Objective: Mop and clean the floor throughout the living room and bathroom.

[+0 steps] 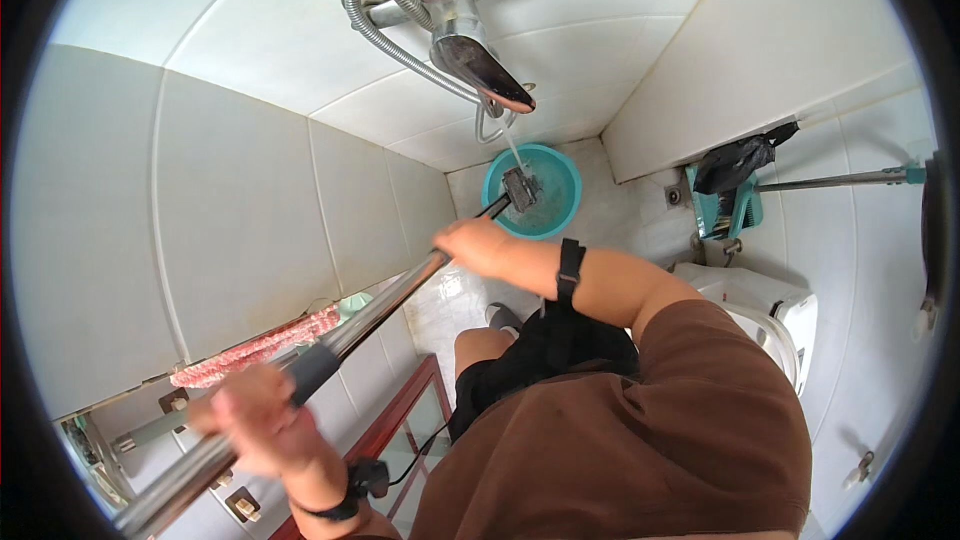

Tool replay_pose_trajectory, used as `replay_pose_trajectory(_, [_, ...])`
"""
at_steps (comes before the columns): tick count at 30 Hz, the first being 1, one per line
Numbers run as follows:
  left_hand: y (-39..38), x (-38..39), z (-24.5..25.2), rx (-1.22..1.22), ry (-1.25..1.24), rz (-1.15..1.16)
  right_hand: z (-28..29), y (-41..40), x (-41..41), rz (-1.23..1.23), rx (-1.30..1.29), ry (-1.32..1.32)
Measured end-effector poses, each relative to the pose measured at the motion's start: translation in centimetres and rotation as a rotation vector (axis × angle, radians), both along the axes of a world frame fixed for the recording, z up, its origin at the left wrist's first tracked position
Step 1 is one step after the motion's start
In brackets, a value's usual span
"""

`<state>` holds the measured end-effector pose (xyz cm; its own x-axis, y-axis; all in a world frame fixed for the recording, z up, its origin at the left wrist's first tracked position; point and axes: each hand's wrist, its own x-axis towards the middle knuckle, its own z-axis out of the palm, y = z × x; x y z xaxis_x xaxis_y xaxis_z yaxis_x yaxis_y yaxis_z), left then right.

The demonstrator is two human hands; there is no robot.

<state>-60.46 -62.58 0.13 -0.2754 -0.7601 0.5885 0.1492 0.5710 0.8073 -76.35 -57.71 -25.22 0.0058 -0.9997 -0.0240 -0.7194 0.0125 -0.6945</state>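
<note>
A long shiny metal mop pole [394, 300] runs diagonally from the lower left towards the floor. My right hand [476, 244] grips its lower part. Further up, by a dark grey sleeve [313, 371] on the pole, my left hand [259, 416] is closed around it, blurred by motion. The dark, flat mop head [519, 190] is tilted inside a turquoise plastic basin [574, 191] on the floor. Shallow, cloudy water lies in the basin. From the chrome mixer tap [450, 15] on the wall, a thin stream of water [513, 142] falls in beside the mop head.
A turquoise dustpan [701, 206] with a black plastic bag [739, 165] stands at the right wall, near a floor drain [673, 196]. Below it is a white toilet [757, 307]. A pink towel [255, 349] hangs left, above a red-framed glazed door [405, 405]. The floor tiles [450, 292] look wet.
</note>
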Motion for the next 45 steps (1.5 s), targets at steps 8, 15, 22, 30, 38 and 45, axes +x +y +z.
replay_pose_trajectory(8, [2.4, 1.0, 4.4, 0.014, -0.002, -0.116, -3.5, 0.4, -0.9, -0.043, -0.046, -0.072])
replay_pose_trajectory(15, [1.3, 1.3, 2.2, 0.056, 0.002, 0.121, -4.1, -0.3, -1.9, 0.108, 0.124, 0.031])
replay_pose_trajectory(22, [1.6, 0.2, 1.0, 0.063, 0.038, -0.034, -0.2, 0.8, -0.9, 0.065, -0.052, -0.108])
replay_pose_trajectory(30, [0.6, 0.2, 0.7, 0.064, -0.035, 0.088, -1.5, 0.3, -0.8, 0.072, -0.018, -0.012])
replay_pose_trajectory(38, [1.4, -0.2, 2.8, 0.006, 0.046, -0.128, -5.6, 1.0, -1.7, 0.034, 0.014, -0.09])
replay_pose_trajectory(45, [0.0, 2.8, 4.2, 0.036, 0.144, -0.103, 3.4, 0.4, -5.6, -0.024, 0.127, -0.057])
